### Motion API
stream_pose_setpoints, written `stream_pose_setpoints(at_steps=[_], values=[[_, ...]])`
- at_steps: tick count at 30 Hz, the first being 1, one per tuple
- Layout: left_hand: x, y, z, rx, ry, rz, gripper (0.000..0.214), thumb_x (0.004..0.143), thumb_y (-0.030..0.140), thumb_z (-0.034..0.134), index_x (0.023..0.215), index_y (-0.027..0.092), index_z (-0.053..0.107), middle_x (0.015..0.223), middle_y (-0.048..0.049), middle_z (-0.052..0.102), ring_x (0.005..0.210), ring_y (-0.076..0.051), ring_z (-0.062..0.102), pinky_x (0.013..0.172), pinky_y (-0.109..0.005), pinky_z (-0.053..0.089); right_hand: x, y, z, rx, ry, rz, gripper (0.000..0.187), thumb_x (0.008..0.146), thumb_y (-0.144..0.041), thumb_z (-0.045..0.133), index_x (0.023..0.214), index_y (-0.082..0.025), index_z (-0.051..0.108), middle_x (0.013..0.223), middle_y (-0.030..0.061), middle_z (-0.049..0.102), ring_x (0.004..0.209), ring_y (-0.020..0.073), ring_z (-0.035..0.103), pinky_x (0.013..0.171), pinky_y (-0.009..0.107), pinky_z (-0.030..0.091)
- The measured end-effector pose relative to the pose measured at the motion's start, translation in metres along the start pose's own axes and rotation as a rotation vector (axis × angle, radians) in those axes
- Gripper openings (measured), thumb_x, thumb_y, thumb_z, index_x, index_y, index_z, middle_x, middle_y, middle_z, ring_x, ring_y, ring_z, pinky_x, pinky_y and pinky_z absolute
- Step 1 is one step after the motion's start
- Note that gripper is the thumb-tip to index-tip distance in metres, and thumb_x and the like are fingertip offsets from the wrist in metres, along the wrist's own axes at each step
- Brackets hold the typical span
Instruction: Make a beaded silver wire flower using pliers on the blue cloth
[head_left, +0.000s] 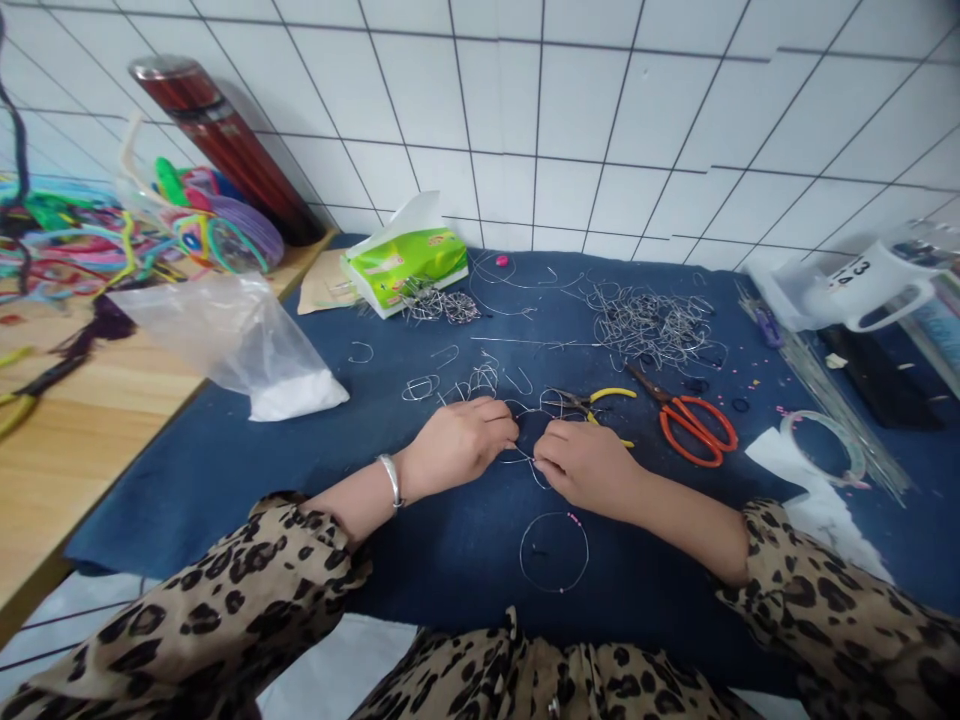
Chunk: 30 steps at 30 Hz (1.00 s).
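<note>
My left hand (466,440) and my right hand (585,462) face each other low over the dark blue cloth. Their fingers are pinched on a thin silver wire (517,461) that runs between them in a loop. Just below lies a wire ring (523,545) with a few pink beads at its upper right. Pliers with yellow handles (611,393) rest right behind my right hand, partly hidden by it. Bent wire pieces (480,378) lie behind my left hand. My fingertips partly cover where the wire is gripped.
Orange-handled scissors (694,425) and a tangled wire pile (652,325) lie to the right. A green tissue pack (409,268), a plastic bag of white material (289,385) and a red flask (225,145) stand left. A white mug (874,285) and a clear ring-shaped coil (855,455) are far right.
</note>
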<state>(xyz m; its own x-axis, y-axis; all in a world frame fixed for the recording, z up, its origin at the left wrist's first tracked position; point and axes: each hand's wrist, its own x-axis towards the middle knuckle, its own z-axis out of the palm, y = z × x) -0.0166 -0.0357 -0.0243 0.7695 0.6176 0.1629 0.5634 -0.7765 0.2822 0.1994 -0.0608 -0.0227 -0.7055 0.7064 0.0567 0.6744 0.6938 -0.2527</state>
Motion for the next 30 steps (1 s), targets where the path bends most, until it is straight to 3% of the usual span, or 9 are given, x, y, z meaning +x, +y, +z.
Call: stream_pose_setpoints(at_steps=[5,9,17,25,30], values=[[-0.002,-0.003,-0.008,-0.129,-0.023,-0.002,0.018,0.09,0.026,0.043,0.102,0.02,0.056,0.099,-0.0061,0.057,0.091,-0.017,0.053,0.077,-0.03,0.046,0.0,0.0,0.0,0.047,0.024,0.035,0.018,0.088,-0.028,0.044,0.083,-0.018,0.058,0.08,0.0027,0.056,0.075,0.013,0.051,0.068,0.026,0.035],[-0.003,0.001,-0.011,-0.161,-0.084,0.059,0.019,0.088,0.034,0.047,0.094,0.019,0.057,0.098,-0.0064,0.057,0.09,-0.018,0.054,0.079,-0.031,0.045,0.001,0.001,0.001,0.053,0.039,0.036,0.017,0.087,-0.028,0.045,0.082,-0.019,0.059,0.08,0.0023,0.057,0.074,0.0129,0.052,0.068,0.025,0.035],[-0.005,0.007,-0.006,-0.059,-0.088,0.028,0.016,0.089,0.023,0.043,0.086,0.016,0.057,0.096,-0.0068,0.055,0.089,-0.018,0.053,0.079,-0.032,0.046,0.001,0.001,0.005,0.04,0.096,0.071,0.016,0.086,-0.028,0.046,0.08,-0.019,0.058,0.077,0.0011,0.056,0.072,0.0123,0.052,0.066,0.024,0.035],[-0.005,0.001,-0.019,0.057,-0.107,-0.011,0.013,0.087,0.021,0.044,0.086,0.015,0.055,0.102,-0.0079,0.054,0.091,-0.018,0.053,0.079,-0.032,0.047,0.0,-0.003,0.003,-0.03,0.109,0.043,0.017,0.086,-0.026,0.044,0.076,-0.018,0.056,0.074,0.0011,0.054,0.069,0.0122,0.05,0.063,0.025,0.034],[-0.007,-0.003,-0.025,0.143,-0.134,-0.071,0.017,0.09,0.024,0.04,0.09,0.016,0.055,0.09,-0.0064,0.056,0.084,-0.018,0.055,0.077,-0.033,0.047,0.002,-0.006,0.004,-0.045,0.099,0.031,0.017,0.087,-0.026,0.043,0.078,-0.018,0.055,0.076,0.0017,0.054,0.068,0.0126,0.049,0.062,0.025,0.034]])
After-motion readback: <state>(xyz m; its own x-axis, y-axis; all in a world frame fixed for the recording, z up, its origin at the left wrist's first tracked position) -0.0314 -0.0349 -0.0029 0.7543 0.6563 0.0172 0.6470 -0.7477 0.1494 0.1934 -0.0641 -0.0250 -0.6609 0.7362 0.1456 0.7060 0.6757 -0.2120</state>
